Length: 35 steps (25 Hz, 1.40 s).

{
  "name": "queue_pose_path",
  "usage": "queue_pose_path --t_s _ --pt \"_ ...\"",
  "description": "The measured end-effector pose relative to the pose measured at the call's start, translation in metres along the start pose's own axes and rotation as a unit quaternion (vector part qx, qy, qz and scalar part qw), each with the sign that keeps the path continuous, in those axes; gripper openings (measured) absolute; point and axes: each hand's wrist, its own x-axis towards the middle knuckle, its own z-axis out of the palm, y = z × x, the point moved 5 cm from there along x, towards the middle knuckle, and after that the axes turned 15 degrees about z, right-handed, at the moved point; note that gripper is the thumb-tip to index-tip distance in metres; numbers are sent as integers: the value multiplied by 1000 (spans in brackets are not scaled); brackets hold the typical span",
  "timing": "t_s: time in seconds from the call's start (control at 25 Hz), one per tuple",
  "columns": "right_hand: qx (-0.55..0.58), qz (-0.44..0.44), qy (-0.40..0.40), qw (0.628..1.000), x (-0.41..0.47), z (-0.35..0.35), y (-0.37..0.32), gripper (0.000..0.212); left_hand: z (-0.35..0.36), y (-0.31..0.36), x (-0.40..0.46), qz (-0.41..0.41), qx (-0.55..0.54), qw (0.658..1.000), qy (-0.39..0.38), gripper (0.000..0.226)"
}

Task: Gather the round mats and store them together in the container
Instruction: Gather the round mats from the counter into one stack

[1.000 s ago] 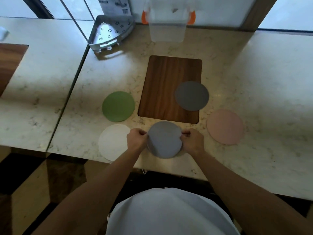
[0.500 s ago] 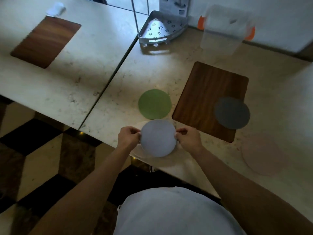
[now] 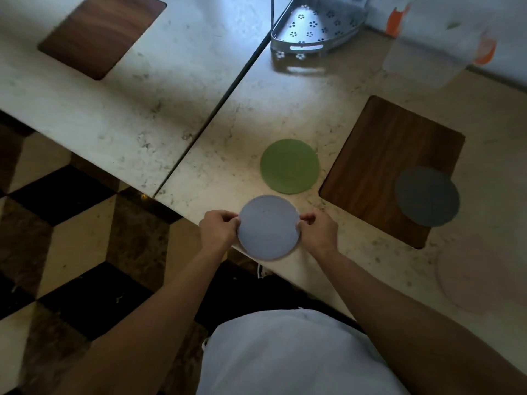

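Note:
A light blue-grey round mat (image 3: 268, 227) sits at the near edge of the marble table, pinched on its left rim by my left hand (image 3: 218, 233) and on its right rim by my right hand (image 3: 316, 232). The white mat seen earlier is hidden, apparently under it. A green mat (image 3: 289, 166) lies just beyond. A dark grey mat (image 3: 427, 196) overlaps the corner of the wooden board (image 3: 379, 166). A pink mat (image 3: 470, 273) lies faint at the right. The clear plastic container (image 3: 422, 52) with orange handles stands at the far right.
A metal corner rack (image 3: 310, 27) sits at the back by the wall. A second marble table (image 3: 114, 89) to the left carries another wooden board (image 3: 99, 32). A narrow gap separates the tables. Checkered floor lies below at the left.
Both hands carried the blue-grey mat left, over the spot where the white mat lay, which it now covers. The view swung left, so everything else sits further right.

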Motion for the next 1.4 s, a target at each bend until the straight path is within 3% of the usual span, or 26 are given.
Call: queue_pose_path --t_s 0.44,0.6,0.76,0.84,1.0,1.2,1.4 --pt "-59 -15 84 995 -10 -2 -2 14 14 8 1 79 89 993 -18 14" --pt "-74 11 90 993 -10 -2 -7 14 14 10 4 45 92 995 -12 12" --pt "-58 45 34 997 -3 -1 -6 12 15 9 8 -16 57 998 -18 10" --pt "-54 46 3 997 1 -2 -5 22 15 7 11 -56 28 998 -29 3" --pt "-26 32 -47 998 4 -5 0 17 8 2 16 -128 -84 987 -57 9" --pt "40 -15 -70 997 13 -22 -20 7 -7 29 38 -88 -202 973 -71 11" --pt "81 -29 -31 996 44 -45 -62 4 -2 71 83 -42 -210 974 -78 10"
